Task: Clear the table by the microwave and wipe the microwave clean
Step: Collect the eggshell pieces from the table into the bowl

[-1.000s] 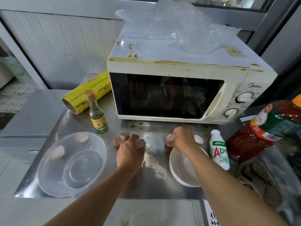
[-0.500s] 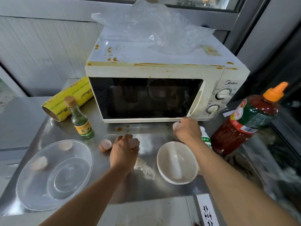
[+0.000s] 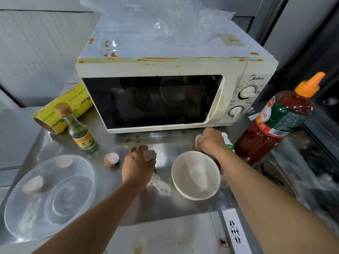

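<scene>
- The left hand (image 3: 137, 166) has its fingers curled round a piece of eggshell (image 3: 149, 155), held just above the steel table (image 3: 165, 204) in front of the microwave (image 3: 165, 92).
- The right hand (image 3: 211, 141) grips another eggshell piece (image 3: 198, 139) at the table's back, close to the microwave's lower right corner — the fingers are bent under, so how much they hold is hard to tell.
- A loose half eggshell (image 3: 111, 158) lies on the table just left of the left hand.
- A white bowl (image 3: 196, 176) sits between the two forearms.
- A clear plastic bowl (image 3: 50, 196) stands at the left, with two shell pieces seen through or in it.
- A small glass bottle with a cork (image 3: 78, 129) stands before a yellow roll of cling wrap (image 3: 64, 107), beside the microwave's left side.
- A large red sauce bottle (image 3: 278, 120) with an orange cap stands to the right; a small white bottle (image 3: 228, 143) shows just beyond the right hand.
- The microwave's top and front edge carry orange stains, and a crumpled clear plastic bag (image 3: 161, 21) lies on top.
</scene>
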{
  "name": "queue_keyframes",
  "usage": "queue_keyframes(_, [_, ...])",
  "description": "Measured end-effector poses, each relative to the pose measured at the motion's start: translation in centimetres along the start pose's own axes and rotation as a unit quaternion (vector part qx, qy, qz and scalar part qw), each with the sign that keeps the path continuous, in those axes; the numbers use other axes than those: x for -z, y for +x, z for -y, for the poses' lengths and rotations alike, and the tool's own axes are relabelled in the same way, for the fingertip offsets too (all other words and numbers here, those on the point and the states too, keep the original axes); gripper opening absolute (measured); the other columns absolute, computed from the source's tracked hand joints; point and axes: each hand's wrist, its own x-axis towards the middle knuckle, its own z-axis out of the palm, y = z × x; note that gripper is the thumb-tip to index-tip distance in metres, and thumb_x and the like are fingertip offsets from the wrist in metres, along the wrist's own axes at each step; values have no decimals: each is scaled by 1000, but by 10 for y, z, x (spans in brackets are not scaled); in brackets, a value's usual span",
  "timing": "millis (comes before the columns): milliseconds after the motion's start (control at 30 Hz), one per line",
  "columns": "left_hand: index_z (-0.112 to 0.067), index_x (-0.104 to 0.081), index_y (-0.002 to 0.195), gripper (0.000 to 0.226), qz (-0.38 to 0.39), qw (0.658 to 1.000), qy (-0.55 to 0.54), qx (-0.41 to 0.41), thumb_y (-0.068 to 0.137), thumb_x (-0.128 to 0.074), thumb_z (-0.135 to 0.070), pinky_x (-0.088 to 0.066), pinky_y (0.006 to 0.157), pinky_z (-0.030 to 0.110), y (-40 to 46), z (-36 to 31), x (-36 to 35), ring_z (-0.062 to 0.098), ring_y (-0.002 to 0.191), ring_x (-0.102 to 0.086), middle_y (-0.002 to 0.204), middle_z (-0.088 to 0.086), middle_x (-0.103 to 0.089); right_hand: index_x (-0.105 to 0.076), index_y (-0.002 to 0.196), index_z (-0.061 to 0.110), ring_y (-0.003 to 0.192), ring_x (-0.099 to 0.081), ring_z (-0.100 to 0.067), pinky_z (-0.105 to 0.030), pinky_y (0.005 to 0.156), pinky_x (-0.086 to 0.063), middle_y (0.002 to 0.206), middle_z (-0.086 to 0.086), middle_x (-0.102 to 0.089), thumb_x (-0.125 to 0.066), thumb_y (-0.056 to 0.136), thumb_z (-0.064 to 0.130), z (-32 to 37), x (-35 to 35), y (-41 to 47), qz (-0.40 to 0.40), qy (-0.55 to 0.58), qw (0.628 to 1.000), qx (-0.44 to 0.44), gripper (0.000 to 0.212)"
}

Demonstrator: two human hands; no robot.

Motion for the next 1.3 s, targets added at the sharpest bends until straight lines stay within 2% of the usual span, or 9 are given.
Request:
queue_keyframes(100, [-15, -61, 119, 41, 0, 1000, -3, -7, 79, -67, -15, -41, 75, 30, -1, 0, 1, 30, 103, -58, 116, 12, -60, -61, 98, 8, 86, -50, -28, -25, 52, -24, 98, -11, -62, -52, 85, 21, 1, 1, -5, 17, -36, 999, 2, 21])
queue_keyframes(233, [-16, -61, 119, 40, -2, 1000, -8, -19, 79, -67, -15, -43, 76, 29, -4, -3, 4, 30, 102, -58, 116, 11, -59, -55, 85, 6, 85, -47, -30, -26, 62, -29, 92, -17, -60, -51, 82, 12, -8, -3, -10, -13, 46, 999, 5, 8])
queue_keyframes(367, [-16, -59, 122, 42, -1, 1000, 2, -21, 81, -67, -15, -43, 78, 30, -6, -2, 12, 29, 103, -58, 119, 10, -58, -59, 96, 6, 92, -55, -30, -30, 70, -42, 100, -14, -62, -61, 79, 8, -13, 4, -19, -36, 135, 990, 21, 18])
queue_keyframes(533, [-15, -57, 124, 42, -18, 999, 33, -8, 83, -65, -17, -38, 80, 29, -3, 6, 29, 27, 108, -56, 124, 9, -57, -58, 102, 13, 92, -55, -24, -29, 72, -41, 106, -8, -60, -69, 76, 13, -1, 14, -36, -49, 212, 973, 71, 28])
queue_keyframes(633, [-14, -56, 125, 42, -36, 998, 49, 2, 84, -64, -19, -44, 89, 36, 4, 15, 40, 31, 108, -56, 121, 11, -57, -59, 97, 17, 87, -56, -22, -29, 72, -45, 102, -4, -63, -70, 77, 19, 18, 14, -46, -50, 207, 972, 101, 23])
queue_keyframes(767, [-10, -59, 118, 36, -37, 996, 87, 1, 84, -64, -22, -45, 83, 37, 16, 31, 53, 32, 103, -57, 116, 13, -58, -59, 102, 13, 73, -48, -14, -17, 46, -32, 94, -1, -58, -67, 82, 19, 41, 9, -56, -32, 201, 971, 125, 22])
queue_keyframes(967, [-9, -60, 110, 25, 1, 976, 217, 20, 87, -59, -18, -42, 85, 34, 28, 48, 61, 32, 103, -57, 114, 12, -57, -58, 104, 14, 90, -58, -21, -23, 67, -39, 106, -6, -64, -72, 78, 18, 58, -13, -55, -17, 210, 967, 146, 30])
queue_keyframes(1100, [-14, -57, 109, 24, 37, 950, 310, 6, 88, -59, -25, -36, 78, 29, 32, 51, 57, 26, 104, -57, 112, 8, -60, -57, 108, 16, 88, -52, -16, -22, 67, -37, 109, -4, -61, -72, 80, 19, 65, -22, -55, -7, 207, 966, 157, 32])
queue_keyframes(1300, [-15, -47, 116, 28, 65, 943, 325, 0, 90, -56, -21, -36, 72, 29, 34, 45, 50, 29, 105, -61, 111, 9, -63, -56, 105, 18, 84, -52, -16, -13, 49, -30, 104, -2, -61, -71, 82, 21, 71, -25, -55, -1, 208, 963, 170, 28])
